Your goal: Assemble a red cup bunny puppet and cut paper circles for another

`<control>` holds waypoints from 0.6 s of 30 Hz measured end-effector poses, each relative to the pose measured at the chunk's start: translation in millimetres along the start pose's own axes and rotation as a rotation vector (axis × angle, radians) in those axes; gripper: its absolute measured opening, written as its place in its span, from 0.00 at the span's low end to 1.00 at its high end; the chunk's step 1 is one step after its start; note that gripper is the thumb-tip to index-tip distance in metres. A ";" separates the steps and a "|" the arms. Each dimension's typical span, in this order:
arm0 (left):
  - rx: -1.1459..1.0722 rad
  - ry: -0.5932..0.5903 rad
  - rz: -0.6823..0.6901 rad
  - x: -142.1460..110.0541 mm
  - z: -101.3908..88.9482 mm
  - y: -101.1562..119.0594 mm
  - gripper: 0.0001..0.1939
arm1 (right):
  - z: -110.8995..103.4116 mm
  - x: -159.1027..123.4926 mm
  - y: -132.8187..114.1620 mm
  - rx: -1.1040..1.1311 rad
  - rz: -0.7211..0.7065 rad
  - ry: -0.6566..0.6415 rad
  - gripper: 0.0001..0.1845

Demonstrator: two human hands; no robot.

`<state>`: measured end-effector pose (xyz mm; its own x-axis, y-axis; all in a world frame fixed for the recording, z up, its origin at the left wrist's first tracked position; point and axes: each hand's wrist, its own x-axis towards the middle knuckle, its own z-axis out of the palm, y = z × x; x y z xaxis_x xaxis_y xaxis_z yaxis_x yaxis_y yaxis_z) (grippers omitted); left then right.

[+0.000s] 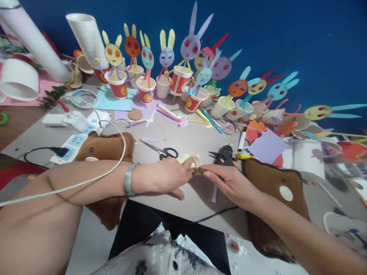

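Observation:
My left hand (168, 175) lies low over the table with fingers stretched out and thumb apart. Its fingertips touch small yellow paper pieces (183, 159) and are beside a clear ring, perhaps a tape roll (198, 160). My right hand (231, 184) is closed in a pinch close to the left fingertips; what it pinches is too small to make out. Just beyond the left hand lie scissors (164, 152) with black handles. A black glue gun (225, 154) lies behind my right hand, and a clear stick (214, 193) shows below that hand.
Paper cups with rabbit-faced paper figures (145, 89) line the back wall. A white power strip (76, 141) and a brown cushion (106, 147) are left; another brown cushion (275, 191) is right. A white cable (114, 164) crosses my left arm. Purple paper (268, 145) lies right.

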<state>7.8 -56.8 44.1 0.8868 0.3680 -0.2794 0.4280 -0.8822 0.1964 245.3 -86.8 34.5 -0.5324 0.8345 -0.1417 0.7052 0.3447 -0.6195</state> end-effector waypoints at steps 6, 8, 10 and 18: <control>-0.030 0.040 -0.014 -1.0 0.0 1.1 0.43 | 17.3 -19.5 -15.1 -0.103 0.185 -0.192 0.11; -0.014 0.028 -0.012 -1.5 -0.8 1.7 0.42 | 22.5 -20.4 -20.9 -0.024 0.151 -0.250 0.12; 0.005 0.021 -0.013 -1.5 -1.0 2.4 0.41 | 26.0 -17.0 -26.8 0.043 0.150 -0.319 0.15; 0.061 0.073 -0.009 2.0 11.3 1.8 0.33 | 32.6 2.8 -39.1 0.280 0.195 -0.283 0.15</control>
<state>8.4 -61.0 33.2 0.8944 0.3943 -0.2109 0.4263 -0.8942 0.1362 200.9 -111.9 33.2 -0.5363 0.7086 -0.4584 0.6719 0.0298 -0.7400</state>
